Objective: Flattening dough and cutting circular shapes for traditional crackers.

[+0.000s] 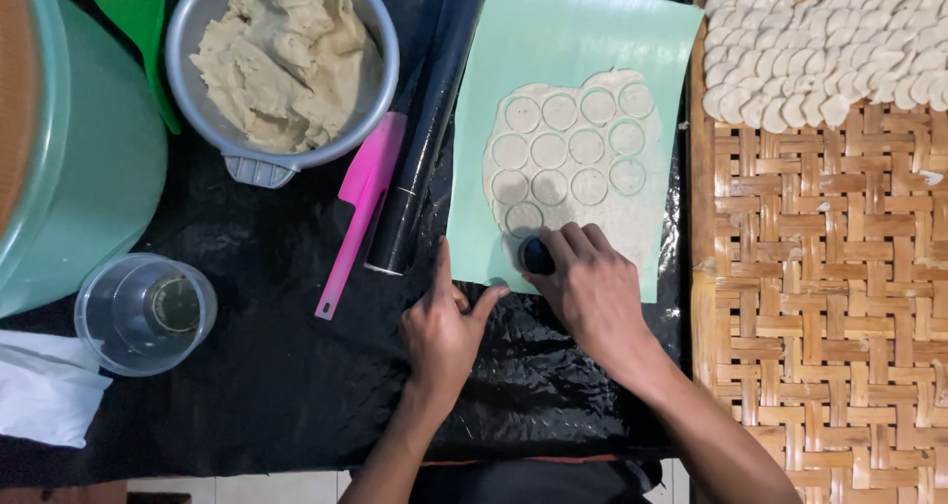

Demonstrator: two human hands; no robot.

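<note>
Pressing a dark round cutter (536,255) into the rolled dough sheet (578,163) at lower centre, the right hand (591,289) grips it while the left hand (446,328), fingers spread and grasping nothing, pins the green mat (553,30). About a dozen rounds are cut; the sheet's lower right remains. Farther off, finished pieces (839,55) fill the woven tray's (820,297) top edge, and a bowl of dough (281,60) waits upper left.

Rolling pin (427,129) beside mat's (494,168) left edge

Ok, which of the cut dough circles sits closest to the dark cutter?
The circle at the lower left of the rolled dough sheet, just above the cutter under the right hand; the others lie farther up.
</note>
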